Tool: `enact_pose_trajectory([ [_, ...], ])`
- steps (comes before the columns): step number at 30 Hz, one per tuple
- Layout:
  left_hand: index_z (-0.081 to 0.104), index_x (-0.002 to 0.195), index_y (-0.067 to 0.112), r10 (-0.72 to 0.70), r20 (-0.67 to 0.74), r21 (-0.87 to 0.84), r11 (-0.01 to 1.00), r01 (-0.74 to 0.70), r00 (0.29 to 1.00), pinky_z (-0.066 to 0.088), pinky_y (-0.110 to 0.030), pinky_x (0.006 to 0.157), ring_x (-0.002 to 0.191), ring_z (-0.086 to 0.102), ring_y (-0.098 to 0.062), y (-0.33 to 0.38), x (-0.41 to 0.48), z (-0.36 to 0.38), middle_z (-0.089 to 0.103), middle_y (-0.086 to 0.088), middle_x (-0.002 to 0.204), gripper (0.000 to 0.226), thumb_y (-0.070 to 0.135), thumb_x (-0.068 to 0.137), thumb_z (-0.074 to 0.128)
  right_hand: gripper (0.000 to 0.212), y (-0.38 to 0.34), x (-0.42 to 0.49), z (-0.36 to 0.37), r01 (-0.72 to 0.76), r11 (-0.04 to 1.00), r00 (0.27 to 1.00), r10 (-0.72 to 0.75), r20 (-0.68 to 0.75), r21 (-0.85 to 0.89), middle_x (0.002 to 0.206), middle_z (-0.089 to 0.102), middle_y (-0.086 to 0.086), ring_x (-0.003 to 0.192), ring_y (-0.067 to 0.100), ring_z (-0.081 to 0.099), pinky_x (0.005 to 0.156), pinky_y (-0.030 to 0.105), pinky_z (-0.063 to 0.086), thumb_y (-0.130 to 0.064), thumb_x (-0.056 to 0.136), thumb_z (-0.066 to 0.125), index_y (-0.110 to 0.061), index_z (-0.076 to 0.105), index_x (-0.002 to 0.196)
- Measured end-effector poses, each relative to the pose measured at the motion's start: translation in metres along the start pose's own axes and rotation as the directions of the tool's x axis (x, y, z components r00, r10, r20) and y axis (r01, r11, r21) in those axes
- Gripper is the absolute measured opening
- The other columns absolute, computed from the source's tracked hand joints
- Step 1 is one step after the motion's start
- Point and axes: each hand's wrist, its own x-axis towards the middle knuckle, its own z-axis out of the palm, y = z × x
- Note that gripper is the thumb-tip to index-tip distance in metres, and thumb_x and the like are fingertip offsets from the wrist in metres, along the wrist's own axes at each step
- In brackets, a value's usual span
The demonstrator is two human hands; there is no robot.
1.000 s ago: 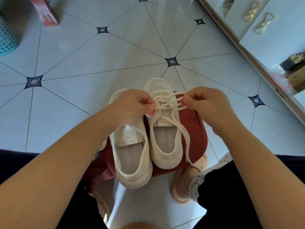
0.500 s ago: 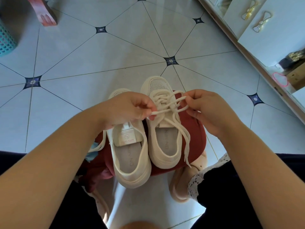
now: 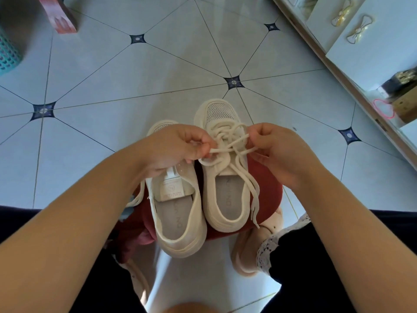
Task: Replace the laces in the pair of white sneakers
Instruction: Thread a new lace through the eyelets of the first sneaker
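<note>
Two white sneakers stand side by side on a dark red stool [image 3: 268, 188], toes pointing away from me. The right sneaker [image 3: 223, 177] carries a cream lace [image 3: 230, 143] threaded over its tongue, with two loose ends trailing down its right side. My left hand [image 3: 173, 147] pinches a loop of that lace at the sneaker's left edge. On the other side my right hand [image 3: 275, 150] pinches another strand of it. The left sneaker [image 3: 178, 213] lies partly under my left hand; its tongue shows a label, and a lace hangs off its left side.
Pale floor tiles with dark diamond insets spread ahead. A white cabinet [image 3: 370, 41] with bow-shaped handles runs along the right. A teal basket [image 3: 6, 53] and a red stool leg [image 3: 61, 16] stand at the far left. My slippered feet flank the stool.
Both hands have drawn slightly apart, pulling the lace strands sideways across the right sneaker's tongue. The sneakers have stayed put.
</note>
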Motion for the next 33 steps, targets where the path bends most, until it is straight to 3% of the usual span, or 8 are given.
enact_pose_trajectory([
  [5, 0.065, 0.082, 0.009, 0.024, 0.122, -0.062, 0.998, -0.017, 0.992, 0.045, -0.015, 0.067, 0.076, 0.059, -0.002, 0.0, -0.002, -0.007, 0.067, -0.004, 0.09, 0.016, -0.002, 0.083, 0.053, 0.021, -0.001, 0.002, -0.002, -0.071, 0.988, 0.997, 0.072, 0.003, 0.14, 0.063, 0.06, -0.006, 0.067, 0.01, 0.054, 0.069, 0.022, 0.041, -0.006, 0.092, 0.046, -0.013, 0.057, 0.076],
  [11, 0.063, 0.07, 0.019, 0.051, -0.127, 0.416, 0.91, 0.006, 0.991, 0.041, -0.013, 0.047, 0.044, 0.047, 0.003, 0.011, 0.007, 0.016, 0.059, 0.008, 0.064, 0.025, 0.037, 0.085, 0.057, 0.021, 0.001, 0.003, 0.001, 0.025, 0.999, 1.0, -0.026, -0.009, -0.043, 0.067, 0.064, -0.003, 0.066, 0.007, 0.058, 0.069, 0.019, 0.047, -0.008, 0.092, 0.052, -0.014, 0.06, 0.073],
  [16, 0.063, 0.074, 0.023, 0.234, -0.176, 0.661, 0.748, -0.062, 0.956, 0.035, -0.023, 0.06, 0.072, 0.053, -0.007, 0.018, 0.016, 0.03, 0.056, 0.011, 0.071, 0.02, 0.042, 0.081, 0.06, 0.019, 0.003, 0.005, 0.004, 0.053, 0.992, 0.998, -0.057, -0.032, -0.116, 0.073, 0.065, 0.0, 0.071, 0.011, 0.058, 0.078, 0.027, 0.047, -0.01, 0.09, 0.053, -0.015, 0.061, 0.074],
  [18, 0.07, 0.084, 0.022, 0.242, -0.186, 0.588, 0.804, -0.089, 0.952, 0.039, -0.018, 0.067, 0.081, 0.056, -0.007, 0.015, 0.018, 0.03, 0.061, 0.009, 0.077, 0.005, 0.023, 0.081, 0.066, 0.019, 0.007, 0.007, 0.005, 0.074, 0.97, 0.991, -0.097, -0.09, -0.231, 0.071, 0.065, -0.003, 0.069, 0.009, 0.056, 0.074, 0.028, 0.047, -0.013, 0.09, 0.054, -0.018, 0.06, 0.073],
  [22, 0.069, 0.07, 0.02, 0.057, -0.263, 0.034, 0.998, -0.05, 0.963, 0.043, -0.011, 0.069, 0.073, 0.059, 0.0, 0.009, 0.011, 0.023, 0.066, 0.005, 0.073, 0.019, 0.004, 0.077, 0.066, 0.026, 0.017, 0.013, 0.002, 0.013, 0.95, 0.974, -0.082, -0.21, -0.312, 0.071, 0.061, -0.002, 0.072, 0.015, 0.055, 0.072, 0.035, 0.047, -0.014, 0.088, 0.053, -0.019, 0.059, 0.064],
  [27, 0.065, 0.078, 0.001, 0.102, 0.062, -0.314, 0.946, -0.077, 0.993, 0.047, -0.015, 0.068, 0.072, 0.063, -0.01, 0.007, -0.006, 0.012, 0.067, -0.004, 0.068, 0.018, 0.002, 0.06, 0.065, 0.026, 0.017, 0.018, -0.003, -0.052, 0.969, 0.964, -0.014, -0.265, -0.242, 0.071, 0.064, 0.002, 0.081, 0.025, 0.059, 0.083, 0.04, 0.049, -0.01, 0.088, 0.05, -0.015, 0.06, 0.065],
  [30, 0.06, 0.061, 0.005, -0.118, 0.001, -0.024, 0.993, 0.118, 0.993, 0.044, -0.016, 0.058, 0.056, 0.057, -0.01, 0.016, 0.01, 0.019, 0.061, -0.001, 0.048, 0.023, -0.007, 0.078, 0.053, 0.025, 0.016, 0.019, -0.004, -0.032, 0.973, 0.963, -0.031, -0.269, -0.228, 0.067, 0.063, 0.0, 0.079, 0.021, 0.06, 0.083, 0.039, 0.049, -0.01, 0.088, 0.05, -0.016, 0.06, 0.065],
  [33, 0.055, 0.057, 0.015, -0.206, -0.176, 0.324, 0.911, 0.254, 0.963, 0.039, -0.013, 0.048, 0.045, 0.051, -0.003, 0.025, 0.023, 0.025, 0.053, 0.009, 0.035, 0.036, 0.034, 0.088, 0.056, 0.022, 0.015, 0.018, -0.004, -0.024, 0.968, 0.974, -0.034, -0.225, -0.25, 0.07, 0.064, -0.001, 0.079, 0.019, 0.059, 0.085, 0.04, 0.049, -0.012, 0.088, 0.051, -0.017, 0.061, 0.068],
])
